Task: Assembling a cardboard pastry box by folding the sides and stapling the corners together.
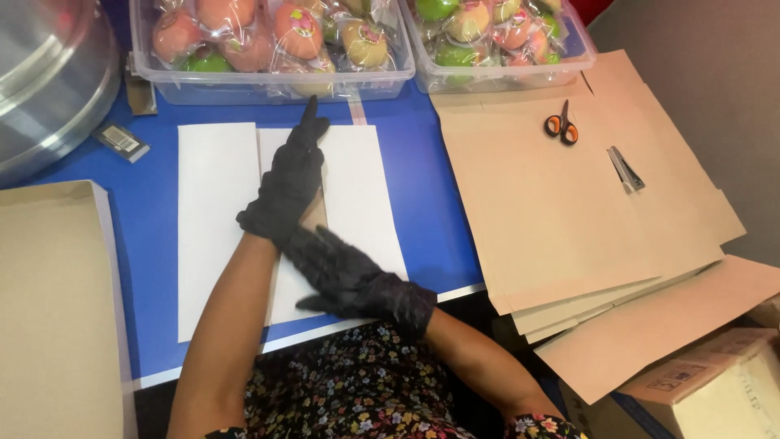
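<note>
Blue flat tabletop (439, 203) underneath everything. Stack of flat brown cardboard sheets (552, 219) on the right, overhanging the table edge. Another flat brown cardboard sheet (53, 309) at the left edge. Two clear plastic tubs (268, 81) along the far edge, filled with wrapped red, yellow and green fruit. Curved shiny metal vessel (49, 73) at far left.

Flat white folded sheet (215, 211) lying centred on the blue surface, crease running away from the body, right panel (366, 195) beside it.

Left hand (288, 183) in black glove, fingers extended and flat, pressing along the crease, index pointing at the tubs. Right hand (349, 280) in black glove, fingers spread and released, palm down on the near part of the right panel, crossing just below the left hand. Nothing grasped by either.

Orange-handled scissors (561, 126) and small metal clip (626, 169) on the cardboard stack, well apart from both hands.
</note>
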